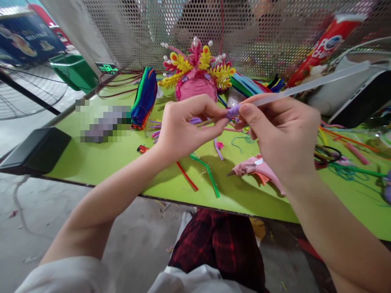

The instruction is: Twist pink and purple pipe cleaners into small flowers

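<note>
My right hand (281, 134) is closed around a long translucent white stick (317, 83), which looks like a glue stick and points up to the right. A purple pipe cleaner (233, 111) is coiled around the stick's near end, between my hands. With thumb and fingers, my left hand (192, 126) pinches at the left side of this coil. Fingers partly hide the coil and its loose end. Below my right hand, a pink glue gun (247, 167) lies on the green table (180, 203), its nozzle pointing left.
Behind my hands stands a pink and yellow pipe-cleaner crown (197, 87) with pearl beads. Bundled pipe cleaners (143, 99) stand left of it. Red and green pieces (210, 177) lie in front. A red chips can (326, 49) leans at back right; a black box (36, 150) sits at left.
</note>
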`<state>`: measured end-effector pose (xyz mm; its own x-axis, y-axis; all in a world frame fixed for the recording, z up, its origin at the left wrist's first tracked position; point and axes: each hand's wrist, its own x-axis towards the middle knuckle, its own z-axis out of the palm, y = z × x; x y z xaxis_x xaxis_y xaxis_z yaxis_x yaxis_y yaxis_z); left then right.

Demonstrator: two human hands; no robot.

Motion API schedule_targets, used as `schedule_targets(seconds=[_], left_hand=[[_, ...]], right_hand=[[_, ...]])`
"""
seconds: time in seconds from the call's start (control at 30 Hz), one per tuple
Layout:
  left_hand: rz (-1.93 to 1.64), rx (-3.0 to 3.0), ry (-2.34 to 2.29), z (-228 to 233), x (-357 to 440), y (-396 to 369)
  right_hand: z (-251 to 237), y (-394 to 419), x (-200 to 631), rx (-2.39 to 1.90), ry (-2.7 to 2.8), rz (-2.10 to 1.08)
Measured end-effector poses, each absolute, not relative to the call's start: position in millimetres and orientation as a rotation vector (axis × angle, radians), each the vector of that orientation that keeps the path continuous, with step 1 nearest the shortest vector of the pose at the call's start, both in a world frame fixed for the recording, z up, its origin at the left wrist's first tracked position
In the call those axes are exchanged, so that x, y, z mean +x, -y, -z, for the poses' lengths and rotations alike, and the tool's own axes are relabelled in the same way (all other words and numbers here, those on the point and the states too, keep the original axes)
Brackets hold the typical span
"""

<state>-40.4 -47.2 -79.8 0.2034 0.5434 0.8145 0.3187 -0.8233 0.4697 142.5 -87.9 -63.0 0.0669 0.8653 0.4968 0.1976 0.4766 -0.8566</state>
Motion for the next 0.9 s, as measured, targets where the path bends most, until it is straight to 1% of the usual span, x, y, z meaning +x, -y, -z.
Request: schedule_targets(seconds=[0.07,0.17,0.23,0.4,0.5,0.63,0.77,0.83,0.9], left_hand=[[-1.761,2.408,-0.805,82,-40,48],[-1.797,2.510,-0.804,84,-41,47],[-1.782,2.518,-0.792,84,-42,46],[-1.715,2.619,-0.592,81,-46,45],[-1.614,2.657,-0.654,81,-47,44],[-1.610,2.456,-0.753,81,-43,46],[-1.532,2.117,-0.658,81,-38,43],[-1.485,1.981,-0.610,83,-35,40],[-1.471,1.874,-0.554,87,-33,36]], right_hand=[[63,88,142,-0.989,1.426,-0.677],[65,90,138,-0.982,1.376,-0.701],[67,90,135,-0.975,1.338,-0.719],[74,89,132,-0.946,1.335,-0.826],[77,86,131,-0.955,1.335,-0.870],[77,85,129,-0.983,1.322,-0.832],[74,86,131,-0.978,1.402,-0.756],[72,86,135,-0.982,1.454,-0.794],[71,83,139,-0.998,1.446,-0.901]])
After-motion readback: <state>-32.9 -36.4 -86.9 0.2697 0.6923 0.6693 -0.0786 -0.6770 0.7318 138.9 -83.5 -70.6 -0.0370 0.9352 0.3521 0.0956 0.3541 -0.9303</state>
